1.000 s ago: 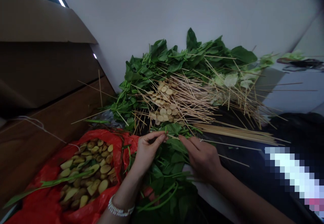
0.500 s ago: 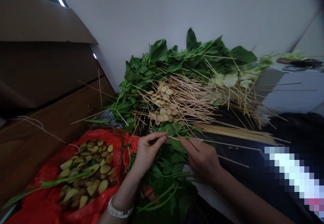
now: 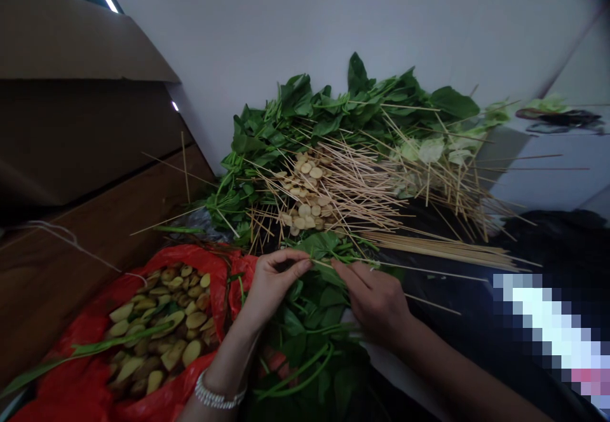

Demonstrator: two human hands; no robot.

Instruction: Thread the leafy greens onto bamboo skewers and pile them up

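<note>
My left hand [image 3: 272, 281] pinches green leaves [image 3: 309, 307] at the tip of a thin bamboo skewer [image 3: 419, 271]. My right hand [image 3: 376, 300] lies just right of it, fingers closed along the same skewer, holding it level over the loose leaves. The leaf seems threaded on the skewer's point, though the fingers hide the exact spot. A beaded bracelet [image 3: 216, 398] circles my left wrist.
A red plastic bag [image 3: 95, 384] of sliced potato pieces [image 3: 166, 320] lies at lower left. Behind the hands are a heap of leafy greens [image 3: 333, 110], skewered round slices [image 3: 307, 190] and a bundle of bare skewers [image 3: 443, 250]. Cardboard boxes [image 3: 71, 123] stand at left.
Both hands have hardly moved; the left fingertips close a little further on the leaf at the skewer tip. The view has shifted slightly.
</note>
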